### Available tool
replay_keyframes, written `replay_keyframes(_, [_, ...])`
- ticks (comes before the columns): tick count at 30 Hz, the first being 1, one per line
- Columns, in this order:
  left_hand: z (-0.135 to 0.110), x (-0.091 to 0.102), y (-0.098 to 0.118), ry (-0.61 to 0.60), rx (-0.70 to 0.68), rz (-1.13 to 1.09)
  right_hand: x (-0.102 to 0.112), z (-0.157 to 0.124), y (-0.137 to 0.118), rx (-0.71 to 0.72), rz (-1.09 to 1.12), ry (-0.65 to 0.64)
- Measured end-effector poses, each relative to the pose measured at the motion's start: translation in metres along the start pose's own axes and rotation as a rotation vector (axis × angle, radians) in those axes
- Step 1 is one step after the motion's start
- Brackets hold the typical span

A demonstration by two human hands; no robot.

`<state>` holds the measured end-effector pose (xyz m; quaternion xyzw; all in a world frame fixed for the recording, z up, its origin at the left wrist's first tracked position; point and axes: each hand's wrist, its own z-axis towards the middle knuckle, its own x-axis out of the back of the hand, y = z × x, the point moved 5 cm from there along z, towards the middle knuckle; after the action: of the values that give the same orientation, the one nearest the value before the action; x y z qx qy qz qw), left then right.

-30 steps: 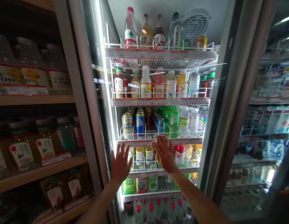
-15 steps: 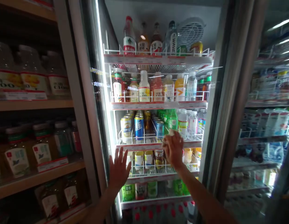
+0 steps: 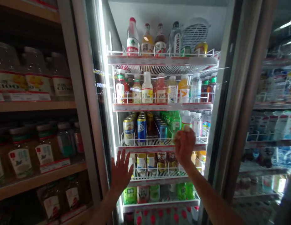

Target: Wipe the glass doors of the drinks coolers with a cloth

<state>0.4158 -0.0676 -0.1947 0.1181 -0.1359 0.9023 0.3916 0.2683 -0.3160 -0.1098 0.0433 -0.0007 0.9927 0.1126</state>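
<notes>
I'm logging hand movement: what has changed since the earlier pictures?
The right hand has moved right and slightly up across the shelves, and is now more curled. A dark can it covered now shows. Blur hides whether it took or released anything. The left hand stays open and raised; the blue can stays put.

A strip light glares down the left edge of the fridge; wooden shelves are dim, the right hand blurred.
</notes>
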Motion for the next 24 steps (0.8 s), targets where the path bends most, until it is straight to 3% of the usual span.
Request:
replay_keyframes(3, [0.000, 0.000, 0.000, 0.010, -0.006, 0.003, -0.010, -0.025, -0.039, 0.231, -0.008, -0.118])
replay_keyframes(5, [0.000, 0.000, -0.001, 0.003, -0.006, 0.009, -0.006, -0.028, -0.025, 0.259, -0.050, -0.117])
replay_keyframes(9, [-0.001, 0.001, -0.001, -0.003, -0.006, 0.014, 0.019, 0.004, 0.056, -0.122, -0.164, 0.184])
replay_keyframes(11, [-0.001, 0.001, -0.001, -0.003, -0.003, 0.013, 0.022, 0.018, 0.070, -0.297, -0.155, 0.249])
replay_keyframes(12, [-0.001, 0.001, -0.001, -0.007, -0.001, 0.014, 0.019, 0.022, 0.063, -0.320, -0.139, 0.231])
replay_keyframes(14, [-0.001, 0.001, 0.000, -0.012, 0.000, 0.017, 0.009, 0.020, 0.027, -0.217, -0.102, 0.140])
replay_keyframes(17, [0.000, 0.001, 0.002, -0.002, -0.006, 0.018, -0.010, -0.003, -0.046, 0.164, -0.031, -0.052])
replay_keyframes(19, [0.000, 0.003, 0.002, 0.008, -0.013, 0.013, -0.018, -0.016, -0.068, 0.361, -0.001, -0.145])
replay_keyframes(21, [0.000, 0.006, 0.000, 0.008, -0.027, 0.005, -0.018, -0.011, -0.058, 0.362, -0.015, -0.136])
replay_keyframes(24, [0.004, 0.013, -0.005, -0.002, -0.086, -0.011, -0.008, 0.022, -0.010, 0.030, -0.093, 0.084])
